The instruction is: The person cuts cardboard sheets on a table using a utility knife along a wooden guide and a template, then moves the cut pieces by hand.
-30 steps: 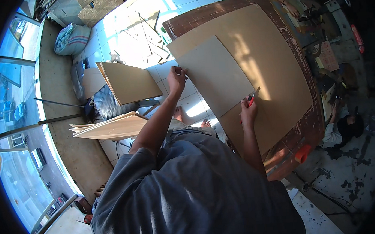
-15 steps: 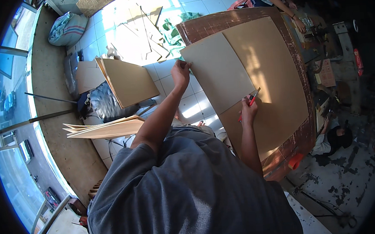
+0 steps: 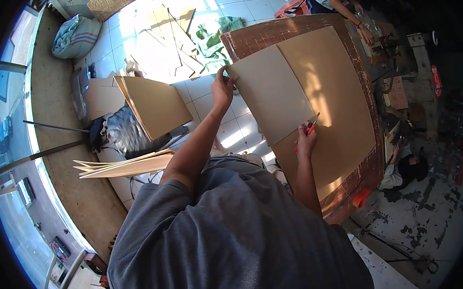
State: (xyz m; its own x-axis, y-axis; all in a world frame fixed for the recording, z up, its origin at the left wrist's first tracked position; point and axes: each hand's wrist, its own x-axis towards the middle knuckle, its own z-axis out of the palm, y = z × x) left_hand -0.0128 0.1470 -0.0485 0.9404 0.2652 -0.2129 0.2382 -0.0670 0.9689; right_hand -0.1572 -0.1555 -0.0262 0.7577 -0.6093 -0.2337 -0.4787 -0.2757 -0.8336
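A grey cardboard sheet (image 3: 276, 91) lies on top of a larger brown board (image 3: 340, 106). My left hand (image 3: 223, 90) grips the sheet's far left corner, thumb and fingers at its edge. In my right hand (image 3: 305, 141) is a red utility knife (image 3: 311, 128), its tip near the sheet's near right corner, over the brown board. My right fingers are wrapped round the handle.
The boards rest on a worn dark-red tabletop (image 3: 257, 38). Brown panels (image 3: 157, 106) lean at the left, above more stacked sheets (image 3: 127, 165). Offcuts (image 3: 175, 42) and green cloth (image 3: 209, 42) litter the tiled floor. Two other people work at the right; an orange object (image 3: 361, 197) sits at the table's near edge.
The view has shifted slightly. My left thumb and fingers have spread a little at the sheet's corner. The knife stays in my right hand near the sheet's near right corner.
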